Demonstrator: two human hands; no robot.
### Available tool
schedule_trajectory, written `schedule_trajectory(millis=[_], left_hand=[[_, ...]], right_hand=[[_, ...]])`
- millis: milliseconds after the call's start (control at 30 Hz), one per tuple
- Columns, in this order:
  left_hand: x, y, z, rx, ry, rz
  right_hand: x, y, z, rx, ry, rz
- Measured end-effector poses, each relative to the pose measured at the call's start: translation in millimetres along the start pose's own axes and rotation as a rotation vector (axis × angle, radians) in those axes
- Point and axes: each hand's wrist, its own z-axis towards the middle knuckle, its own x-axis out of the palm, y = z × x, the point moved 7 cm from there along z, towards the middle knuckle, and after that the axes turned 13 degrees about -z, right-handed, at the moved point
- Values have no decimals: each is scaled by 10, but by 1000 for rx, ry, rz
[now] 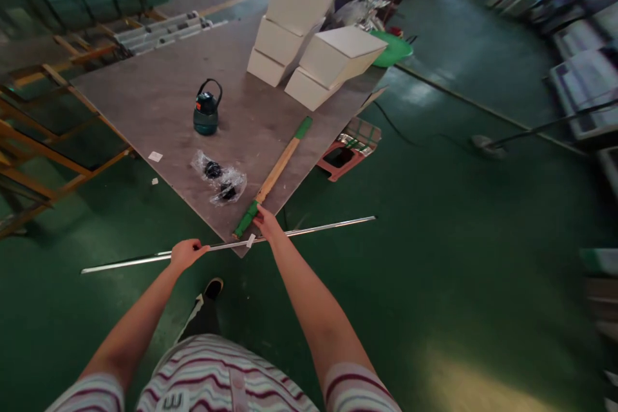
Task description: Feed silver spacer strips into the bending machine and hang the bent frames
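1. Table [159, 103]: a large grey slab set cornerwise, with its near corner pointing at the person. All positions below are given relative to this table.
2. Boxes [313, 32]: a stack of white cartons on the far right part of the table, several of them tilted.
3. Rod [318, 228]: a long thin metal bar held level, crossing just over the near corner of the table. Its two ends project well past the table on both sides, above the green floor. A small white tag hangs on it close to the corner.
4. Stick [276, 174]: a wooden bar with green ends, lying flat on the table along its right edge. Its near green end is at the near corner.
5. Stool [350, 148]: a low pink seat on the floor, just beside the right edge of the table.
6. Kettle [206, 111]: a dark green pot with a black handle, upright near the middle of the table.
7. Bag [219, 180]: a clear plastic pouch with black parts inside, lying between the kettle and the near corner.
8. Left hand [186, 253]: clenched around the rod, just left of the near corner, off the table.
9. Right hand [266, 224]: at the near corner, fingers grasping the rod and touching the near green end of the stick.
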Motion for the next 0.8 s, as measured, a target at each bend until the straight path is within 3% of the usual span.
schedule_trajectory(millis=[133,300,433,500,567,667,800], left_hand=[[47,-66,65,30,24,2],[121,-174,242,38,31,17],[176,-216,458,29,52,25],[198,-209,543,18,65,33],[210,-196,598,6,70,50],[213,-199,632,-11,64,86],[209,-285,639,-14,53,144]], right_hand=[[124,57,45,78,19,-14],[368,255,147,22,126,72],[96,403,-20,-159,-93,-193],[-65,477,-290,-307,-192,-371],[-186,474,-643,-452,-207,-494],[-411,189,-1154,-525,-196,-605],[-878,-716,-1606,-310,-269,-683]])
